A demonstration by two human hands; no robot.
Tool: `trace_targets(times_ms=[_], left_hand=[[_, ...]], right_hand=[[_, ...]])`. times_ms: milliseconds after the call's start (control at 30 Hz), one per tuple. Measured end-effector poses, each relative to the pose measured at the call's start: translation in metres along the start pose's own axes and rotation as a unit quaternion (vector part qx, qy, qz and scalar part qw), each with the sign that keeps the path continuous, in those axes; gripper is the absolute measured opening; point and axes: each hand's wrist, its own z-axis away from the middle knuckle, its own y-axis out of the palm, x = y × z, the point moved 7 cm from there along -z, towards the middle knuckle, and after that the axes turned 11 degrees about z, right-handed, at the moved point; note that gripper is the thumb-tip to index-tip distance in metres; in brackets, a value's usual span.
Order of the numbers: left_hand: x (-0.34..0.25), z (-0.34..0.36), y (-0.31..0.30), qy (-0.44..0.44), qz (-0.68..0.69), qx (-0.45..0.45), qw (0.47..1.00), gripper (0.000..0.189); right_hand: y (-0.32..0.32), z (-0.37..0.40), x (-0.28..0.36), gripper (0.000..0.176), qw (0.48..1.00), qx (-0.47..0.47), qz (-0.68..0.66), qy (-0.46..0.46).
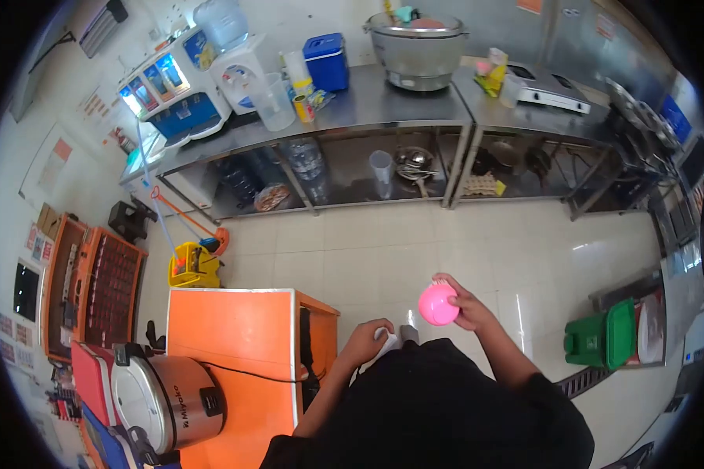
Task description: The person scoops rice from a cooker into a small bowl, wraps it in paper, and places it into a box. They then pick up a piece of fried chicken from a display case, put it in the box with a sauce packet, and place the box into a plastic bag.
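My right hand (469, 309) is closed on a small round pink bowl (436, 306), held out in front of my body above the tiled floor. My thumb lies over one side of the bowl. My left hand (368, 341) is close to my waist, with its fingers curled around a white cloth (385, 345). That cloth is partly hidden by the hand and my dark clothing, so its full shape does not show. The orange cabinet (246, 328) stands just left of my left hand, and the two hands are apart.
A large rice cooker (168, 399) sits on the orange cabinet, its black cord trailing across the top. Ahead runs a steel counter (344, 105) with a big pot (417, 51) and a stove (551, 90). A yellow mop bucket (195, 267) stands left, a green bin (602, 336) right.
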Motion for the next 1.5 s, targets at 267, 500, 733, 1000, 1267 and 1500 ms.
trace_targets(times_ms=[267, 500, 733, 1000, 1267, 1500], left_hand=[[0.051, -0.077, -0.185, 0.012, 0.122, -0.264, 0.957, 0.028], [0.067, -0.164, -0.350, 0.051, 0.141, -0.313, 0.938, 0.072], [0.097, -0.215, -0.504, 0.031, 0.123, -0.376, 0.918, 0.065], [0.142, -0.167, -0.664, -0.044, 0.208, -0.530, 0.821, 0.059], [0.122, -0.015, -0.773, -0.152, -0.192, -0.729, 0.639, 0.061], [0.160, 0.096, -0.824, -0.223, -0.261, -0.776, 0.529, 0.067]], right_hand=[[0.077, -0.286, 0.028, 0.097, 0.974, 0.174, 0.067, 0.128], [0.132, -0.484, -0.009, 0.109, 0.965, 0.153, 0.114, 0.178], [0.204, -0.652, 0.007, 0.107, 0.950, 0.186, 0.206, 0.140], [0.308, -0.846, -0.088, 0.046, 0.913, 0.223, 0.290, 0.178], [0.508, -0.941, -0.230, 0.042, 0.829, 0.306, 0.335, 0.328], [0.628, -0.934, -0.357, 0.034, 0.638, 0.494, 0.431, 0.404]])
